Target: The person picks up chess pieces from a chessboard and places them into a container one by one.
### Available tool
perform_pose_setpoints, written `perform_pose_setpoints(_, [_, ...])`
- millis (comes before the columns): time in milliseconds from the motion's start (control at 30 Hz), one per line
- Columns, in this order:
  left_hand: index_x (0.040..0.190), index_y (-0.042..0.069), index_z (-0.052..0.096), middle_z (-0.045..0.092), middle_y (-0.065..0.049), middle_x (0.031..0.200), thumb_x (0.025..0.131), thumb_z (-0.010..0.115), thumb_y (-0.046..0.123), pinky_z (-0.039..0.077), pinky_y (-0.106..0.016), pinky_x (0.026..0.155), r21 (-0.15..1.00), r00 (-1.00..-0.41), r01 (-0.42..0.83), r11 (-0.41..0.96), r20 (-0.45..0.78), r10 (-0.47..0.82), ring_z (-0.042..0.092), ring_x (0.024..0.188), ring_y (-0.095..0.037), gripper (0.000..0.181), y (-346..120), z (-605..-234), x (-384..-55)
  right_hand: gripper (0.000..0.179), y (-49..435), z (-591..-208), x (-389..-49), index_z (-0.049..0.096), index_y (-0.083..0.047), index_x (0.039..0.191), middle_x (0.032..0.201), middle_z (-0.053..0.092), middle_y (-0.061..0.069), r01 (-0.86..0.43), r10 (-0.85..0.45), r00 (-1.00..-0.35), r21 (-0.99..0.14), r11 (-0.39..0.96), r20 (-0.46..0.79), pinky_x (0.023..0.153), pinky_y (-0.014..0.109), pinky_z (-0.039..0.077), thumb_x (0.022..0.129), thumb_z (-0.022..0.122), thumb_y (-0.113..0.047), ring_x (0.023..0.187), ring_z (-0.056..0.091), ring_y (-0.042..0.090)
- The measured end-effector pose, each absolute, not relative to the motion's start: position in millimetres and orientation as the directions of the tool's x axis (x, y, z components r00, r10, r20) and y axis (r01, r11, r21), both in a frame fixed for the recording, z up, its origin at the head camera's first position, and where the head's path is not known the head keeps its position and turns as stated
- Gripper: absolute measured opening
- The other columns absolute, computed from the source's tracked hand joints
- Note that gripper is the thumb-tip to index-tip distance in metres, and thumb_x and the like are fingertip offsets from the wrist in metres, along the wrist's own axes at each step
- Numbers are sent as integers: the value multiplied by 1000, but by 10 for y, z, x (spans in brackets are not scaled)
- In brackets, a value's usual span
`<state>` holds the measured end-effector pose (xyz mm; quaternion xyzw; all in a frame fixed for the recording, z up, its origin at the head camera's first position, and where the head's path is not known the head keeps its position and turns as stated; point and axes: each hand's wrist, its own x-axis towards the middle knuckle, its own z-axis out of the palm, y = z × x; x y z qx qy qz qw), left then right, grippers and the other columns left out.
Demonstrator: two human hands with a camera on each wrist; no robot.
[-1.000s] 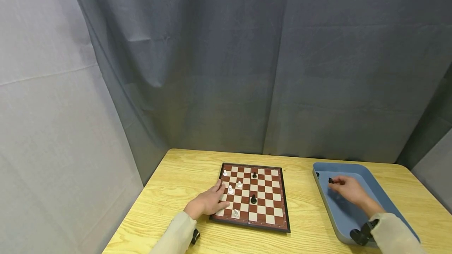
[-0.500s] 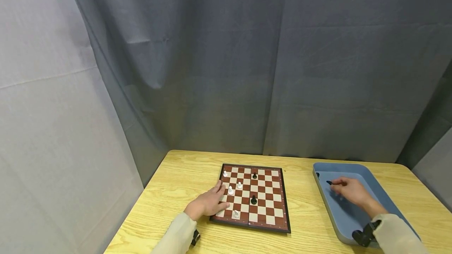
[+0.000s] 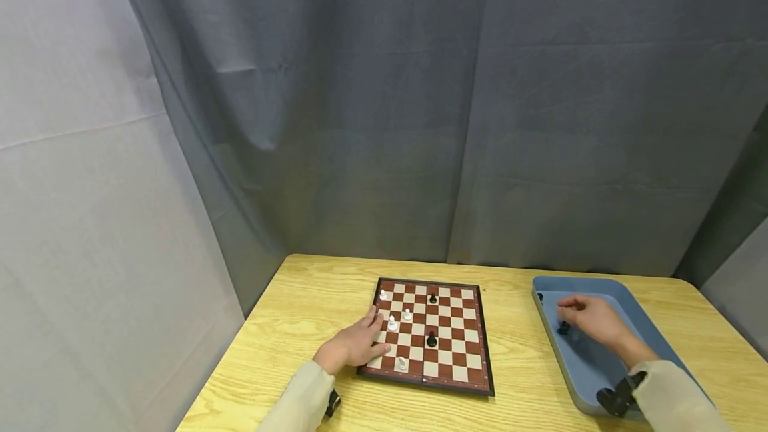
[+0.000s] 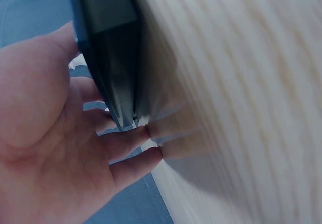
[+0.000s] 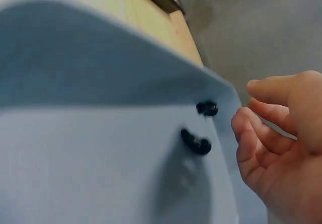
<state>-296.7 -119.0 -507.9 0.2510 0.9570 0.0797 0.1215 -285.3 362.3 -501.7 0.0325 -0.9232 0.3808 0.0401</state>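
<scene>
Right hand (image 3: 591, 321) is held above the blue tray (image 3: 621, 291), fingertips apart, nothing gripped. A black piece (image 5: 196, 142) is on the tray floor below it; a second piece (image 3: 541, 297) is by the left wall, type too blurred to be told. Chessboard (image 3: 456, 332) edge is touched by left hand (image 3: 354, 343), fingers spread.

Dark gray cloth (image 3: 372, 119) hangs behind a yellow wooden table (image 3: 300, 305).

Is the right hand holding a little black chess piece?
No, the right hand holds nothing, and two black chess pieces lie in the blue tray.
</scene>
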Motion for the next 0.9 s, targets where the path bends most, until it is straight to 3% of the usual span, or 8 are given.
perform_pose_setpoints(167, [151, 6, 22, 9, -15, 157, 97, 45, 49, 39, -41, 101, 214, -844, 461, 861, -194, 500, 25, 139, -29, 73, -1192, -5080, -2959, 44, 3417, -4854, -2807, 60, 5, 118, 107, 63, 19, -132, -64, -990, -667, 733, 126, 69, 44, 50, 95, 59, -32, 93, 60, 33])
perform_pose_setpoints(467, [151, 5, 23, 10, -15, 157, 98, 44, 49, 39, -41, 101, 207, -844, 461, 863, -197, 498, 25, 139, -29, 72, -1185, -5060, -2951, 29, 2948, -4672, -2788, 63, 1, 112, 98, 65, 7, -243, -143, -969, -690, 682, 199, 67, 34, 50, 93, 63, -20, 86, 60, 22])
perform_pose_setpoints(900, [151, 6, 23, 9, -14, 157, 97, 45, 49, 39, -41, 101, 219, -846, 455, 863, -195, 496, 25, 139, -29, 72, -1186, -5053, -2947, 20, 2430, -4772, -2746, 67, -3, 106, 87, 62, 0, -311, -248, -949, -716, 625, 195, 64, 29, 49, 90, 66, -15, 79, 57, 16])
